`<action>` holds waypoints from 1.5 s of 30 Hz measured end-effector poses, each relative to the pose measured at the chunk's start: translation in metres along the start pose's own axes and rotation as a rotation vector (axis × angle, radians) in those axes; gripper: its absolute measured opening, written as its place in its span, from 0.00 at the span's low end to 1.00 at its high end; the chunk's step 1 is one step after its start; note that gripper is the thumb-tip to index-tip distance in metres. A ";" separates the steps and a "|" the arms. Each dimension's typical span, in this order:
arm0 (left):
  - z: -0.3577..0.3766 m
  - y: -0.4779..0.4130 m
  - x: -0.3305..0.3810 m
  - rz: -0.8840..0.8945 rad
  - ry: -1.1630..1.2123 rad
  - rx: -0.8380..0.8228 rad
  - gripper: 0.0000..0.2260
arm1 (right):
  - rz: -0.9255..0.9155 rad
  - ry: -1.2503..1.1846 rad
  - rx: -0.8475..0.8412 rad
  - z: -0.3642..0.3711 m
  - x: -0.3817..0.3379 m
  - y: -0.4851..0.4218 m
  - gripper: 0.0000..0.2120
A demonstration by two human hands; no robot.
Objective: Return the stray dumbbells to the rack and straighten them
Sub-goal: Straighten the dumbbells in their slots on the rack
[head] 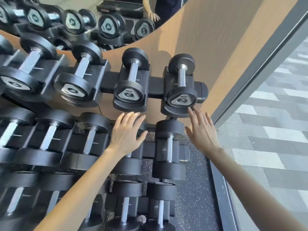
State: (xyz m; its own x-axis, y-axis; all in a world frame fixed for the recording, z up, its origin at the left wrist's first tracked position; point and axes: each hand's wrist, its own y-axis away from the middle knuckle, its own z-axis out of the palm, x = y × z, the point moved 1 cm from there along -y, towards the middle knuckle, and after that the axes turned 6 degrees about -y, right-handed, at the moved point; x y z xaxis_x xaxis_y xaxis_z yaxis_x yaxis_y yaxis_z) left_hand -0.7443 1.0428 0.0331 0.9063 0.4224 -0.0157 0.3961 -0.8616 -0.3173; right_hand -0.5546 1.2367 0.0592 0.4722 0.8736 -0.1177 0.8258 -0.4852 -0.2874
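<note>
Each grip spread and empty, left hand [126,132] and right hand [202,130] hover at the end dumbbell's [181,100] seven and five o'clock.

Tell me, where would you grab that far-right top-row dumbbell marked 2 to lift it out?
Probably by the metal handle between its black heads, reaching from above. The dumbbell lies in its cradle with the handle bare on top, while the round heads look too broad to grasp. The right hand is nearest.
</note>
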 end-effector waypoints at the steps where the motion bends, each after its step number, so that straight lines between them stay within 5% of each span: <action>1: -0.005 0.009 -0.002 -0.006 -0.008 0.013 0.24 | -0.010 0.003 -0.010 0.000 -0.008 0.008 0.32; 13: -0.046 0.141 0.018 -0.166 -0.064 -0.074 0.26 | -0.129 -0.079 -0.183 0.012 -0.068 0.120 0.31; 21: -0.076 0.157 -0.012 -0.156 -0.073 0.013 0.24 | -0.160 -0.123 -0.111 -0.002 -0.095 0.114 0.30; 30: -0.047 0.097 -0.078 -0.072 0.005 0.015 0.25 | -0.144 -0.134 -0.118 0.014 -0.121 0.040 0.29; 38: -0.010 -0.045 -0.157 0.123 0.094 -0.010 0.26 | 0.077 -0.146 -0.123 0.039 -0.138 -0.107 0.28; 45: 0.025 -0.121 -0.154 0.180 0.273 -0.063 0.24 | 0.213 -0.233 -0.184 0.062 -0.135 -0.174 0.25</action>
State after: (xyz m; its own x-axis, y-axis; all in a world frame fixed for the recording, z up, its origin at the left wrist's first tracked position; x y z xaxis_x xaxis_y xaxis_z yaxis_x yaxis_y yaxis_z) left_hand -0.9359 1.0889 0.0498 0.9653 0.1784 0.1909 0.2268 -0.9348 -0.2733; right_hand -0.7809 1.2056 0.0662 0.5744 0.7269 -0.3764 0.7679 -0.6377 -0.0597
